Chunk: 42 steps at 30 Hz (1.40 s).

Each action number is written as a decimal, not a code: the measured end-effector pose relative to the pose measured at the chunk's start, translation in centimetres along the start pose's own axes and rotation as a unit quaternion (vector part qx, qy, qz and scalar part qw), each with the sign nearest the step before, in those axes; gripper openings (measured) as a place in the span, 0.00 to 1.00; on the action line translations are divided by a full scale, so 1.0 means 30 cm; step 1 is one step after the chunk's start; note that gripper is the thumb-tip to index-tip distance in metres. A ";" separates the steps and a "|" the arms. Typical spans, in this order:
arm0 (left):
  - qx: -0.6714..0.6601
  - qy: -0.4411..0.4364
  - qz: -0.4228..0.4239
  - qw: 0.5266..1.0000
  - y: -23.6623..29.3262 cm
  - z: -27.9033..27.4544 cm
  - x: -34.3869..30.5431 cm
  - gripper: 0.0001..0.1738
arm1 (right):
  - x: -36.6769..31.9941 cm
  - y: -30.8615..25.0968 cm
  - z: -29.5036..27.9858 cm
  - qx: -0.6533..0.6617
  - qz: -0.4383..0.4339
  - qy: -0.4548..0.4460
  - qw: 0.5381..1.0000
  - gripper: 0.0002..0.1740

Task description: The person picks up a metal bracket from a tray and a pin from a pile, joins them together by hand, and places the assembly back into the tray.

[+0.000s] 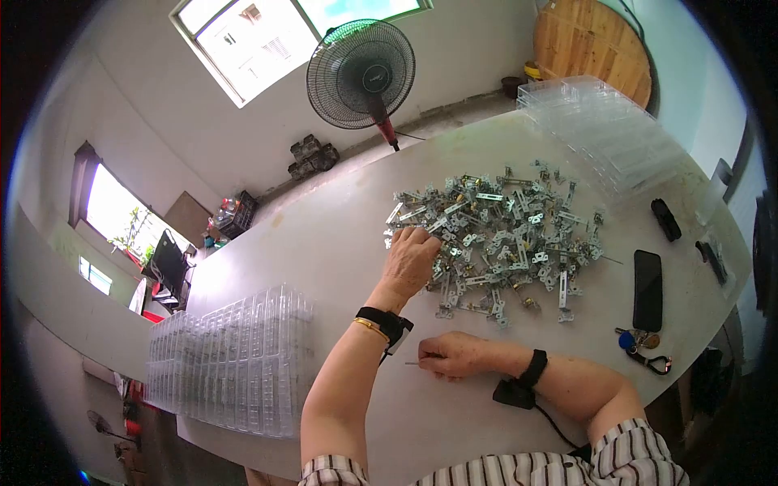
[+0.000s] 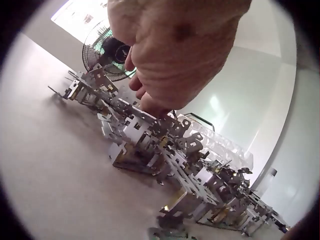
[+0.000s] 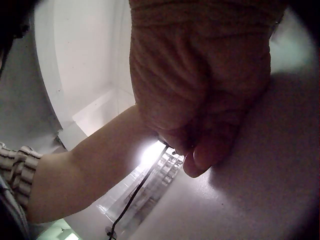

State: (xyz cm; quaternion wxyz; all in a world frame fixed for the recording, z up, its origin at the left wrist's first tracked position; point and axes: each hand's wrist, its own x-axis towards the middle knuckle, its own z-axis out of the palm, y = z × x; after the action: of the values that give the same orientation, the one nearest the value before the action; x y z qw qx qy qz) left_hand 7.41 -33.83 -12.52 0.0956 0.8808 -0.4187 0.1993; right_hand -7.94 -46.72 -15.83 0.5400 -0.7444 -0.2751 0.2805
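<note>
A heap of small metal brackets (image 1: 519,243), silvery with some brass-coloured bits, lies spread on the pale table. My left hand (image 1: 412,261) reaches down onto the heap's near left edge, its fingers bent among the brackets. In the left wrist view, the fingertips of the left hand (image 2: 175,60) come down at several tangled brackets (image 2: 137,127); I cannot tell whether they pinch one. My right hand (image 1: 454,355) rests low over the table in front of the heap, fingers curled. It grips a thin metal rod (image 1: 411,364), whose end sticks out leftward. In the right wrist view the hand (image 3: 200,95) hides the rod.
Clear plastic trays (image 1: 227,364) stand at the table's left, and more clear trays (image 1: 600,134) lie at the far right. A phone (image 1: 647,290), keys (image 1: 644,340) and a black object (image 1: 665,220) are on the right. Beyond the table stands a fan (image 1: 361,74).
</note>
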 end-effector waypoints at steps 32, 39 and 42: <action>-0.775 0.038 -0.354 0.522 0.117 -0.149 -0.456 0.15 | -0.015 -0.026 -0.033 0.226 0.058 0.024 0.972 0.11; -0.776 -0.016 -0.393 0.493 0.116 -0.130 -0.482 0.18 | -0.016 -0.052 -0.023 0.291 0.021 0.135 0.947 0.10; -0.780 -0.039 -0.370 0.503 0.121 -0.143 -0.484 0.19 | -0.014 -0.057 -0.016 0.283 0.024 0.155 0.946 0.10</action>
State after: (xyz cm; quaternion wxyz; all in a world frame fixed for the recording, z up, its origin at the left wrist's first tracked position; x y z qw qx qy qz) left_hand -4.86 -24.52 -14.92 0.7926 0.5309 -0.0435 -0.2966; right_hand -8.06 -46.88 -14.01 0.7577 -0.6013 -0.0795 0.2407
